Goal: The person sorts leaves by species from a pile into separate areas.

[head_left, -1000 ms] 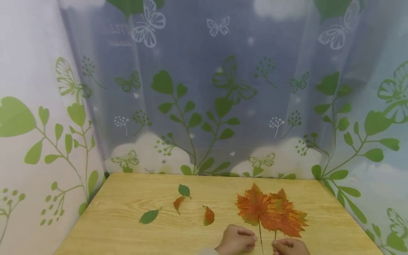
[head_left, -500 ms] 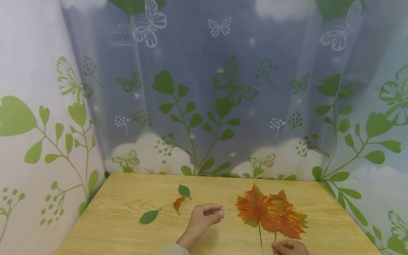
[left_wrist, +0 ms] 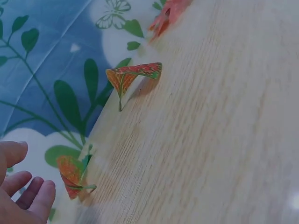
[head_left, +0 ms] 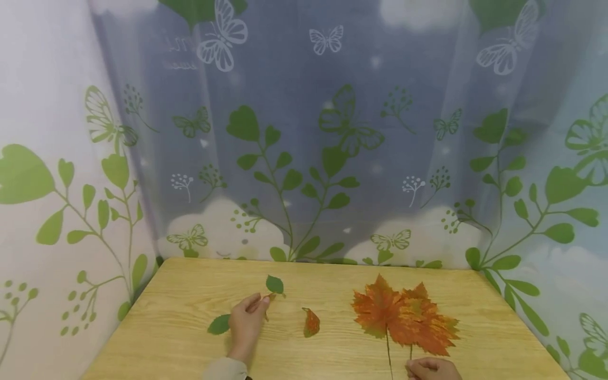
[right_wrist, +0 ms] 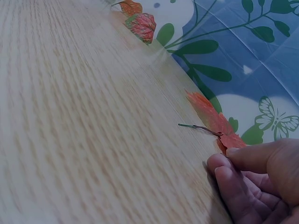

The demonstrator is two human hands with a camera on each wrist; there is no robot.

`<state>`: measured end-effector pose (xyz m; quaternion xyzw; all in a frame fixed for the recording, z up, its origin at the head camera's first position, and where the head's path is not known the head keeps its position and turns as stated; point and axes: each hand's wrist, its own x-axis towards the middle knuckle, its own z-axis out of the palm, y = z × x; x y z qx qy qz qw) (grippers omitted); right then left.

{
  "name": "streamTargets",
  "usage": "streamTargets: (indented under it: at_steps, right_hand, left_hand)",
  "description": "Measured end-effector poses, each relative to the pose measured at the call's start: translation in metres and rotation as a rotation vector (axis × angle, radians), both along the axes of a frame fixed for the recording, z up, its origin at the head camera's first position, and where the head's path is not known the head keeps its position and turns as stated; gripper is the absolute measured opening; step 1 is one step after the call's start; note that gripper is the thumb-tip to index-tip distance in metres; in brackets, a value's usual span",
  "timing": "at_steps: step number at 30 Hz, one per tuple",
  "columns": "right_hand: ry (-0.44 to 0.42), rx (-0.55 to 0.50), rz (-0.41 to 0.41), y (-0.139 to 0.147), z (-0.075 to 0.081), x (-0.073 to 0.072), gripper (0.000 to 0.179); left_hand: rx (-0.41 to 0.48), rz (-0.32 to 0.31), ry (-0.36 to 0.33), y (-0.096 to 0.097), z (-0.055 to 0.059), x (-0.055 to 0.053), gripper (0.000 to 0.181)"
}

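Head view showed two hands above a pale yellow table with wood grain (head_left: pixel 180 285). The right hand (head_left: pixel 433 368) pinched, between thumb and index finger, the thin dark stem (head_left: pixel 410 352) of a large orange-red maple-shaped leaf with jagged edges (head_left: pixel 427 327). This leaf spread just beyond those fingertips; its surface looked crinkled, with yellowish-green patches and pointed lobes. To the left of the same fingers, and meeting this leaf, lay a second large orange maple-shaped leaf with toothed edges (head_left: pixel 377 303). It was greenish at its lower points, and its long dark stem ran down between both hands, nearer to the right fingers.

The left hand (head_left: pixel 246 319) had its thumb apart from the other fingers, which were slightly bent and side by side. Just beside these fingertips was a small, curled, orange-red leaf with a green stalk (left_wrist: pixel 70 175); whether they touched it I cannot tell. Just beyond the fingertips lay a small dark green oval leaf (head_left: pixel 274 284). Another green leaf, pointed and flat (head_left: pixel 219 324), was left of the fingers, partly hidden by the hand. To their right lay a small, folded orange leaf with reddish and green markings (head_left: pixel 311 323).
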<state>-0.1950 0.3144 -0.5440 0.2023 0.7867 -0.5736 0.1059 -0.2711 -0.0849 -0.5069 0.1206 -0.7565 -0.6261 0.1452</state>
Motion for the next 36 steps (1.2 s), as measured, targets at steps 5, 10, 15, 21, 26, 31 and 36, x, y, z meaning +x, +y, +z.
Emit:
streamTargets:
  at_steps: [5,10,15,21,26,31,36]
  right_hand:
    - [0.010,-0.012,0.003,-0.001,-0.001,-0.001,0.044]
    - [0.017,0.002,0.011,-0.004,0.002,0.001,0.043]
    - [0.028,0.009,0.020,-0.006,0.004,0.002,0.042]
    - [0.027,0.024,-0.004,-0.009,0.006,0.002,0.037]
    - [0.024,0.059,-0.035,-0.011,0.007,0.001,0.031]
    - [0.027,0.045,-0.045,-0.011,0.007,0.001,0.030]
    - [0.024,0.043,-0.037,-0.009,0.006,0.000,0.030]
  left_hand:
    - [0.013,-0.007,-0.044,-0.004,-0.004,-0.005,0.044]
    - [-0.001,0.013,-0.085,-0.005,-0.010,-0.012,0.044]
    - [-0.032,0.026,-0.107,-0.007,-0.012,-0.016,0.045]
    - [-0.049,0.038,-0.106,-0.006,-0.016,-0.019,0.043]
    - [-0.087,0.056,-0.089,-0.005,-0.020,-0.022,0.044]
    - [-0.126,0.059,-0.080,-0.005,-0.024,-0.025,0.044]
    - [-0.142,0.054,-0.091,-0.005,-0.024,-0.026,0.046]
